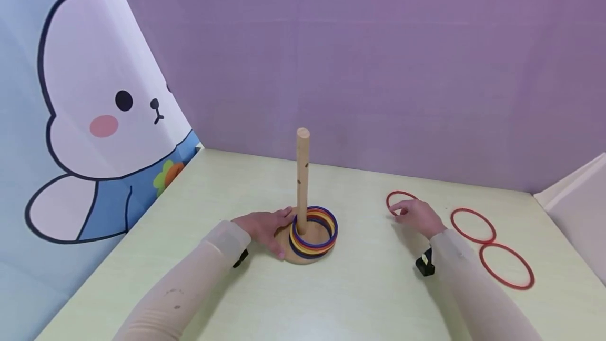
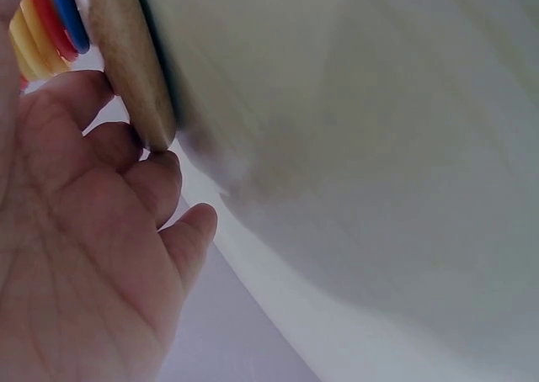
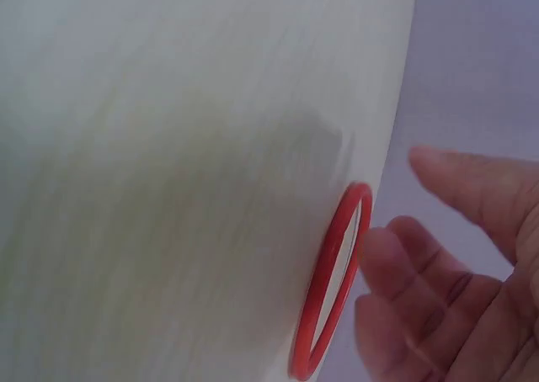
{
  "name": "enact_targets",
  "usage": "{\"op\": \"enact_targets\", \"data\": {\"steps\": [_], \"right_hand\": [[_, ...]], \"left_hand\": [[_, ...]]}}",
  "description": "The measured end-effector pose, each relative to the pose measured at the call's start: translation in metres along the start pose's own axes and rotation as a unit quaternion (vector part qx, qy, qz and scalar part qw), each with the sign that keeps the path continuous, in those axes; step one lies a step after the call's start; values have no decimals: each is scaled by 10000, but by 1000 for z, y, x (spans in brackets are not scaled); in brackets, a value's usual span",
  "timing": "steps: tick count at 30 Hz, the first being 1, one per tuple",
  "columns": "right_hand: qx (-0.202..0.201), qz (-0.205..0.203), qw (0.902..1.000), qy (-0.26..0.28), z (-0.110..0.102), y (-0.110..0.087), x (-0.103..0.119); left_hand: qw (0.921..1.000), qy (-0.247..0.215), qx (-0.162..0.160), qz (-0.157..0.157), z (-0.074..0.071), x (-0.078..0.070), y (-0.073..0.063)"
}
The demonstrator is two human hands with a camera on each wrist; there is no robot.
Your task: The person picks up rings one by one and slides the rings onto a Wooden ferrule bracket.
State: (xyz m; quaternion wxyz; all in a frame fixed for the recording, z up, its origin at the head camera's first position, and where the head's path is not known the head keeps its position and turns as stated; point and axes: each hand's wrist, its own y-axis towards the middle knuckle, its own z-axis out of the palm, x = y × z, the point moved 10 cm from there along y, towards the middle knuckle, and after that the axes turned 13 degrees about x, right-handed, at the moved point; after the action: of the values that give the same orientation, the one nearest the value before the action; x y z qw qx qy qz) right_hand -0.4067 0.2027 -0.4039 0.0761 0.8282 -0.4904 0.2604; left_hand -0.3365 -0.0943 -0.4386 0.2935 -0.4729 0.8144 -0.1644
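Observation:
A wooden peg [image 1: 302,183] rises upright from a round wooden base [image 1: 297,260]. Several blue, yellow and red rings [image 1: 313,249] lie stacked around its foot. My left hand [image 1: 266,229] grips the base's left edge, thumb toward the near side; in the left wrist view its fingers curl against the rim of the base [image 2: 135,71]. To the right, my right hand [image 1: 418,217] hovers over a red ring [image 1: 401,192] lying on the table, covering part of it. The right wrist view shows thumb and fingers apart, with the red ring [image 3: 318,298] close to the fingertips.
Two more red rings lie flat at the right, a farther one [image 1: 473,240] and a nearer one [image 1: 506,284], their rims almost touching. A purple cloth [image 1: 360,67] hangs behind the pale table [image 1: 360,288]. On the left hangs a rabbit-print cloth [image 1: 71,93].

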Motion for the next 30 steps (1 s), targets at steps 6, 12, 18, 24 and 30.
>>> {"op": "enact_targets", "data": {"steps": [6,12,18,24,30], "right_hand": [[313,391,9987,-6,4,0,-11],[476,735,9961,71,7,1,-21],[660,968,9930,148,13,4,-29],[766,944,9924,203,16,6,-26],[765,752,9941,129,19,6,-19]], "left_hand": [[10000,-45,-15,27,1,-1,-1],[10000,-31,33,-67,4,0,0],[9999,-34,17,115,3,-4,-3],[9999,-139,14,69,3,-1,-1],[9999,-139,-39,-11,1,1,0]]}}
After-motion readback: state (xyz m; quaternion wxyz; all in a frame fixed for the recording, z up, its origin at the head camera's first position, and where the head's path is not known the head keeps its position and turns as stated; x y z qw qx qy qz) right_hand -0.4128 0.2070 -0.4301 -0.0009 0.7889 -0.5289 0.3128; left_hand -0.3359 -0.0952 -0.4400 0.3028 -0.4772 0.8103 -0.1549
